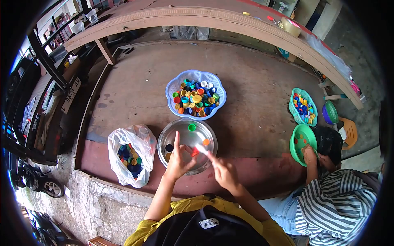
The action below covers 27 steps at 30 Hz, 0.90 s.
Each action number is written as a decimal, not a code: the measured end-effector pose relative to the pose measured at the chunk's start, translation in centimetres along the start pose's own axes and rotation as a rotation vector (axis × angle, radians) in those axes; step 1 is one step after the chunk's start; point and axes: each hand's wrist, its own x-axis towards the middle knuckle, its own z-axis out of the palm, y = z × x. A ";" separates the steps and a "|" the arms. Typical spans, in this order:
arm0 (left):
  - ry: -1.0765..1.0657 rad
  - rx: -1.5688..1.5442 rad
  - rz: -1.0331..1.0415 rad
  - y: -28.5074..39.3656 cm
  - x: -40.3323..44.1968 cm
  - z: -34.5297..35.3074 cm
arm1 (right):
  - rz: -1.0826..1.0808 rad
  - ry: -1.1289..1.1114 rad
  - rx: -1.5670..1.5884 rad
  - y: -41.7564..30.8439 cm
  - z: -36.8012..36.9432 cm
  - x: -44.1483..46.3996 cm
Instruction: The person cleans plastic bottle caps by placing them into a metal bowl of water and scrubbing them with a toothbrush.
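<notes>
My left hand (177,163) is over the metal bowl (212,160), index finger pointing up, with a red bottle cap (194,152) at the tips of its other fingers. My right hand (225,173) holds a small white object (201,148) against or very near the cap; motion blur hides its kind. Inside the metal bowl are a green cap (191,127), an orange cap (206,142) and a dark cap (169,147). Just beyond it stands a lavender plastic basket (169,91) heaped with mixed coloured caps. To the left, a white plastic bag (142,164) lies open with more caps inside.
At the right a co-worker in a striped top (328,205) reaches into a green bowl (292,148) holding a few caps. A turquoise basket (292,110) of caps stands behind that bowl, and a black bag (330,143) beside it. A wooden rail (205,16) borders the table's far side.
</notes>
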 end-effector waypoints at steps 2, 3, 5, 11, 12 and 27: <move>0.006 -0.084 0.083 -0.5 0.2 0.2 | -0.100 -0.090 -0.099 0.1 0.6 -0.6; 0.006 -0.100 0.044 -0.4 0.1 0.3 | -0.018 -0.028 -0.064 0.8 1.1 -0.7; 0.012 -0.133 -0.032 -0.2 -0.1 0.5 | 0.142 0.094 0.001 2.0 1.5 -0.3; 0.036 -0.096 0.012 -0.8 -0.5 0.8 | 0.029 -0.051 -0.032 0.0 0.9 -1.2; 0.035 -0.076 -0.013 -0.9 -0.6 0.8 | 0.076 0.036 0.004 0.5 1.4 -0.9; 0.134 -0.292 -0.055 -0.4 -1.1 1.1 | 0.139 0.014 0.105 0.5 1.5 -0.5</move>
